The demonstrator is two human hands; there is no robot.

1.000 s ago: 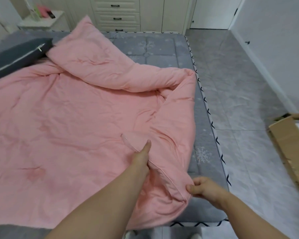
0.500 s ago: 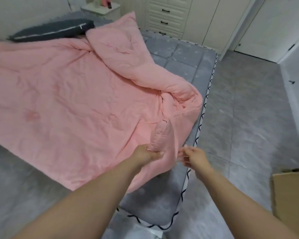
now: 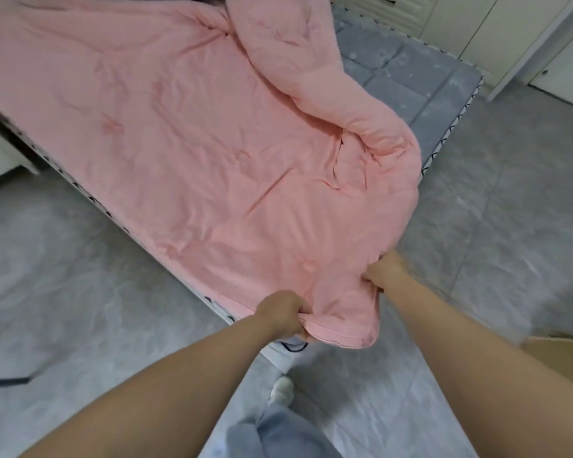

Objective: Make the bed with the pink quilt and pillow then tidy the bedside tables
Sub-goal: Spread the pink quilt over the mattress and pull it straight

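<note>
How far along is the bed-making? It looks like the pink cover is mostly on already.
Partly. The pink quilt lies spread over most of the bed. In hand: the left hand and right hand both grip its near corner at the mattress corner. Left: the far right side is folded back in a roll, baring the grey mattress. No pillow or bedside table shows clearly in this view, so their state is unknown.

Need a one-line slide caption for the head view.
Both hands, left hand and right hand, grip the pink quilt corner at the bed's foot.

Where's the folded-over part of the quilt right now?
In the head view, upper right: the quilt's folded roll runs along the bed's right side, beside the bare grey mattress.
</note>
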